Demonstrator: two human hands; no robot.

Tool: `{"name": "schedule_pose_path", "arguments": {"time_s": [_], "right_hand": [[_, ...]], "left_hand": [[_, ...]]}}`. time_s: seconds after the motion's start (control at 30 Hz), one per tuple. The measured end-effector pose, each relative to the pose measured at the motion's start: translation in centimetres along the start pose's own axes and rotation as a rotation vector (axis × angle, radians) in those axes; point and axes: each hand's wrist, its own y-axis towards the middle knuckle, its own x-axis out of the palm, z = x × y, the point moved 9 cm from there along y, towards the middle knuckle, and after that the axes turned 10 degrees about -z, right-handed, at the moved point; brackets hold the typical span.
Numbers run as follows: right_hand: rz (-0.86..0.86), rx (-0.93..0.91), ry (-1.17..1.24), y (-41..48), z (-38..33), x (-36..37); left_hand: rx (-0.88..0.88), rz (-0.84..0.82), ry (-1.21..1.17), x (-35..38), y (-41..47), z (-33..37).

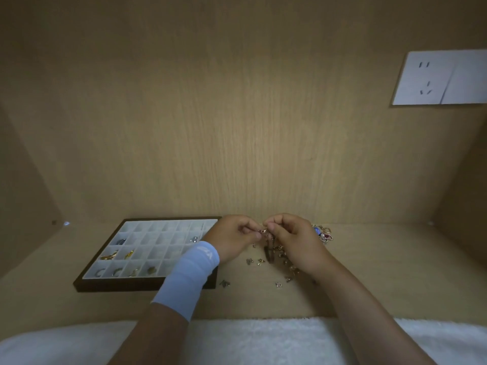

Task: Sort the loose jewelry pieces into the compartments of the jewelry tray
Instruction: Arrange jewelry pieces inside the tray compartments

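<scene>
Head view: "What is closest to us?"

"A fluffy white towel, in front of the jewelry tray. Both arms reach over it. The left arm has a light blue sleeve that crosses the tray's front right corner."

"Where are the hands?"

"Just right of the tray, above the wooden shelf. The left hand and the right hand are close together, with their fingertips almost meeting. The fingers of both are curled. The thumb and fingertips of each hand pinch a small shiny piece between them. I cannot tell if it is one piece or two."

"And the loose jewelry pieces?"

"The loose jewelry pieces lie spread on the shelf right of the tray, under and around the right hand. A colourful heap sits farther right of the tray, behind that hand."

"What is in the tray?"

"Gold pieces in two boxes near its left side. A dark blue piece one row behind them. A silver piece near its right side. Small curved bits in the front row."

"And far away?"

"A white wall socket, high up and far right of the tray, on the wooden back wall."
</scene>
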Motion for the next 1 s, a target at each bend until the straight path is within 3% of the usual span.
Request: {"name": "schedule_pose_path", "arguments": {"time_s": [0.37,0.6,0.8,1.0], "right_hand": [[-0.287,0.157,-0.173,1.9,0.4,0.1],[-0.295,0.168,-0.115,3.2,-0.5,0.0],[-0.234,0.151,-0.023,3.2,-3.2,0.2],[-0.144,0.073,-0.080,2.7,-7.2,-0.4]], "left_hand": [[0.021,0.017,0.070,-1.2,1.1,-0.2],[0.040,-0.093,-0.011,-0.5,1.1,-0.9],[-0.059,-0.052,-0.208,-2.3,0.1,-0.6],[0.135,0.011,-0.457,-5.3,-1.0,1.8]]}}
